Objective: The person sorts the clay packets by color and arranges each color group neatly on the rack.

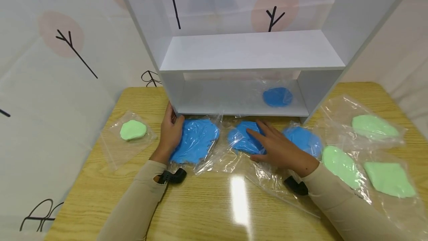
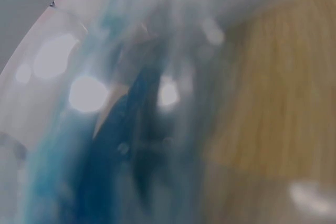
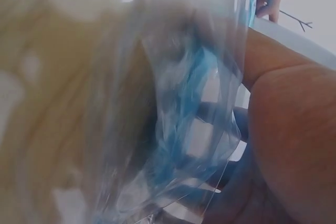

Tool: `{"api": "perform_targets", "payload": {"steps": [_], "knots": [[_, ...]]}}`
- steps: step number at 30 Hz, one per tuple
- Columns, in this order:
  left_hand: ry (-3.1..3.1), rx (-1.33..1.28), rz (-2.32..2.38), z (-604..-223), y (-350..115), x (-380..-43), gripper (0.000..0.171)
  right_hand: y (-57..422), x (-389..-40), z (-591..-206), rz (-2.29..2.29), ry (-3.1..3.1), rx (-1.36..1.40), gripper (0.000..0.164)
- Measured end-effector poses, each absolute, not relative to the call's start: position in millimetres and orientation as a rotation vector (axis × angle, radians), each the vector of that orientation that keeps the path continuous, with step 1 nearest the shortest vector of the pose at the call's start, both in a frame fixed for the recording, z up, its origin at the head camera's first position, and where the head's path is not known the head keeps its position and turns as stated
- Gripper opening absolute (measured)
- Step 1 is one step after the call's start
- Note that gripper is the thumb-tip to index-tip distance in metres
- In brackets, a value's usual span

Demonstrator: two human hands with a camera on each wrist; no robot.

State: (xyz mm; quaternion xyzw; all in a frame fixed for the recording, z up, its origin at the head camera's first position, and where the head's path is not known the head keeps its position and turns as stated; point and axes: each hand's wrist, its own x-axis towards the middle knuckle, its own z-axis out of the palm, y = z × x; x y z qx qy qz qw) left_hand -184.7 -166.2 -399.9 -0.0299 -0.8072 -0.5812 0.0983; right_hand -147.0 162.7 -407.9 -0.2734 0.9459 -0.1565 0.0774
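A clear bag with a flat blue slab of clay-like stuff [image 1: 194,140] is at my left hand [image 1: 171,133], which grips its left edge with the thumb in front. Close up in the left wrist view, the blue bag [image 2: 105,171] is blurred. My right hand [image 1: 281,148] has its fingers spread over a second, rounder blue bag [image 1: 242,138] and touches it. Clear plastic and blue [image 3: 194,87] cover part of that hand in the right wrist view. Another blue bag [image 1: 301,140] lies just beyond the right wrist.
A white shelf unit [image 1: 250,51] stands at the back of the wooden table [image 1: 200,211], with one blue bag [image 1: 277,97] on its lower shelf. One light green bag [image 1: 133,129] lies at the left; several more, including this green one [image 1: 389,179], lie at the right.
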Motion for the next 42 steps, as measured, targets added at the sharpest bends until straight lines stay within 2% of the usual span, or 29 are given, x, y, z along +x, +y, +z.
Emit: {"api": "perform_targets", "payload": {"steps": [42], "knots": [[-2.381, -0.093, -1.738, -401.4, -166.5, -185.3, 0.068, 161.5, -142.8, -399.9, -0.422, 2.913, -0.805, 0.084]]}}
